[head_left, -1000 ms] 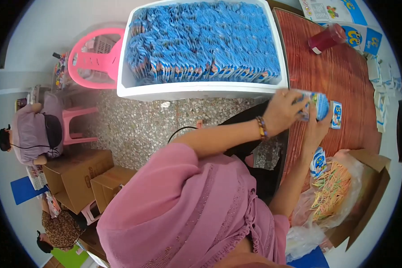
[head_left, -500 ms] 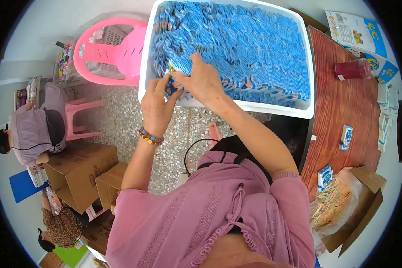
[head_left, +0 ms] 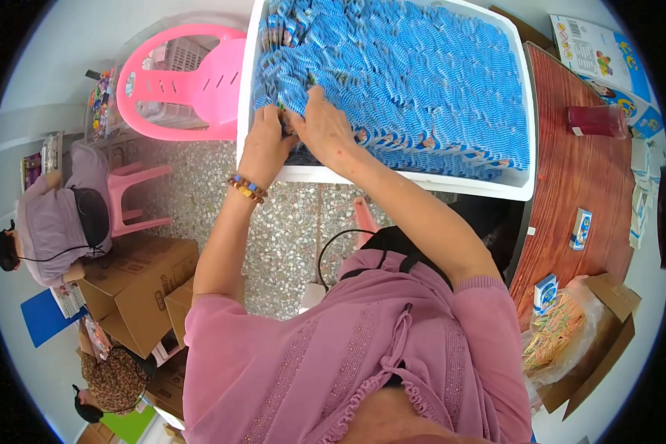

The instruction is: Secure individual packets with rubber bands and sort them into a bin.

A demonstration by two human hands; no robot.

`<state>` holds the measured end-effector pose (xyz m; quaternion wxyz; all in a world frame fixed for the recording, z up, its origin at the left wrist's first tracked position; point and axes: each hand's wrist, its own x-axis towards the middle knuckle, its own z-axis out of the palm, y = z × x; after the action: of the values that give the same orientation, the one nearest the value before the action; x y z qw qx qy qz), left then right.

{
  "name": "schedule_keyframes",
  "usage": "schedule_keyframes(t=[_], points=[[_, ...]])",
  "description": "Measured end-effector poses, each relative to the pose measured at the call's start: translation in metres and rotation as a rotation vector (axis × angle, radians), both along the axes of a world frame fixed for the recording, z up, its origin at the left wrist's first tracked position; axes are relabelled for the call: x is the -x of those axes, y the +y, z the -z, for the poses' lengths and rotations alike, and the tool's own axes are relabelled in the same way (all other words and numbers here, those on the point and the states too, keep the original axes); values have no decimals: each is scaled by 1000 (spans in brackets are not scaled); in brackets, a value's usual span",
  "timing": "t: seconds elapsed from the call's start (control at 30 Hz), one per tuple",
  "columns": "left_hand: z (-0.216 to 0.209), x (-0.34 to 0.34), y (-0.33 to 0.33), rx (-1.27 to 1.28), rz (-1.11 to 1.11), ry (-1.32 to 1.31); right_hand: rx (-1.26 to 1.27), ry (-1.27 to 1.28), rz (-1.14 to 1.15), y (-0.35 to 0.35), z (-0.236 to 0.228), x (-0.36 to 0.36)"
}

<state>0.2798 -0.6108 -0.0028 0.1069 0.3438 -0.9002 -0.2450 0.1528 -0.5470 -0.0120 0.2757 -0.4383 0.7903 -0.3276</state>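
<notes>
A large white tub (head_left: 414,185) is filled with tight rows of small flat packets (head_left: 422,66) with blue-and-white striped edges. At its near left corner, my left hand (head_left: 268,148) reaches over the rim, fingers curled round a bunch of these packets; beaded bracelets circle that wrist. My right hand (head_left: 325,133) is close beside it on the right, its thumb and fingers closed on the same bunch. Both hands largely cover the bunch, and the fingertips are partly hidden among the rows.
Left of the tub stands a pink plastic chair (head_left: 218,81). Cardboard boxes (head_left: 140,288) and two seated people are farther left. On the right, a wooden table (head_left: 562,192) bears a red-filled jar (head_left: 598,120), small blue-and-white boxes (head_left: 581,228) and a bag of thin coloured sticks (head_left: 555,333).
Both hands have lowered the bunch of packets from above the rows into the tub's near left corner. The view has shifted slightly.
</notes>
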Motion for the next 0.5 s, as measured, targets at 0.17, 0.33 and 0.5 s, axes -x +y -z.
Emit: schedule_keyframes(t=[0.17, 0.33, 0.5], points=[[16, 7, -2, 76, 9, -52, 113, 150, -117, 3, 27, -8], [16, 5, -1, 134, 4, -104, 4, 190, -162, 5, 1, -4], [14, 6, -1, 89, 36, -131, 68, 485, -186, 8, 4, 2]])
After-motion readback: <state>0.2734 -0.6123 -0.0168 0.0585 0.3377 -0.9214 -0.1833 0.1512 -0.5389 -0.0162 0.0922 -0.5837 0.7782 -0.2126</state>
